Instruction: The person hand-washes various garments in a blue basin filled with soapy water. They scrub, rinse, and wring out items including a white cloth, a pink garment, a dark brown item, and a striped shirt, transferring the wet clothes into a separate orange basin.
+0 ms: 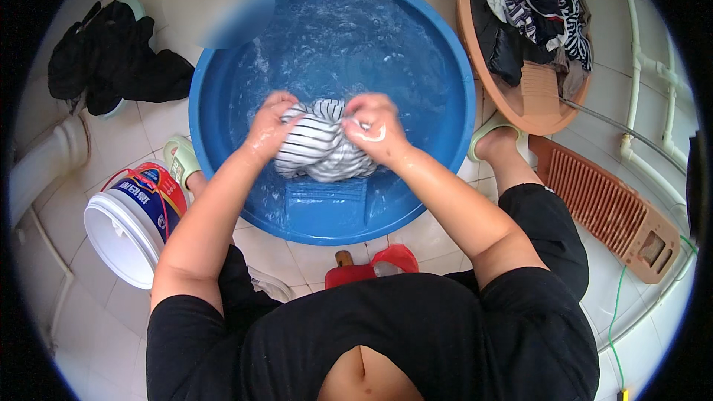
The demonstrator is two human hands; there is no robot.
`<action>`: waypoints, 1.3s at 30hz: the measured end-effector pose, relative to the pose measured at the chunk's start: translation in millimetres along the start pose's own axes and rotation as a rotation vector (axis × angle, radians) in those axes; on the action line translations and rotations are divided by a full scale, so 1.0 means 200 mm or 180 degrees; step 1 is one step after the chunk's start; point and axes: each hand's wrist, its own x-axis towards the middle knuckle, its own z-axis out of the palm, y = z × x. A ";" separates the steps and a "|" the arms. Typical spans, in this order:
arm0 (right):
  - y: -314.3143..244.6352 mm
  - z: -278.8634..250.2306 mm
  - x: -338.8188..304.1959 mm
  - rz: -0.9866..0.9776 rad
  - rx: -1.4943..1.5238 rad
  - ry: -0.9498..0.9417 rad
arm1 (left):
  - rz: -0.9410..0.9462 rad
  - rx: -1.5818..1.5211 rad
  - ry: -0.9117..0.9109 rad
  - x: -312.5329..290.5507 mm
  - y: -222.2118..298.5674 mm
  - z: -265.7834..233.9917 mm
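A wet, bunched garment with black and white stripes is held over the near half of a large blue basin of rippling water. My left hand grips its left side, fingers curled into the cloth. On the upper right side, my right hand pinches the fabric; its fingers are a little blurred, and a streak of white suds lies on the back of it. Just below the garment, the basin's built-in ribbed washboard slopes up to the near rim.
An orange tub of mixed clothes stands at the upper right, a brown washboard below it. Black clothing lies heaped at the upper left. A white bucket tips over near my left foot. Pipes line the right wall.
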 end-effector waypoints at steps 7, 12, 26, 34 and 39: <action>-0.10 0.12 -0.14 0.0879 -0.1856 -0.0240 | -0.1240 0.1017 0.0585 -0.11 0.33 0.29; 0.03 0.18 -0.12 -0.0007 -0.1988 -0.0969 | -0.0331 0.1613 0.0756 -0.18 0.14 0.36; 0.10 0.06 0.26 0.0188 -0.0400 0.0882 | -0.0272 -0.0089 0.1708 0.23 0.17 0.10; 0.00 0.05 0.13 0.2193 -0.0849 -0.0255 | -0.1247 0.0705 0.0369 0.07 0.22 0.15; -0.18 0.08 -0.24 0.1248 -0.0228 -0.0608 | -0.0315 0.0082 0.0003 -0.25 0.38 0.18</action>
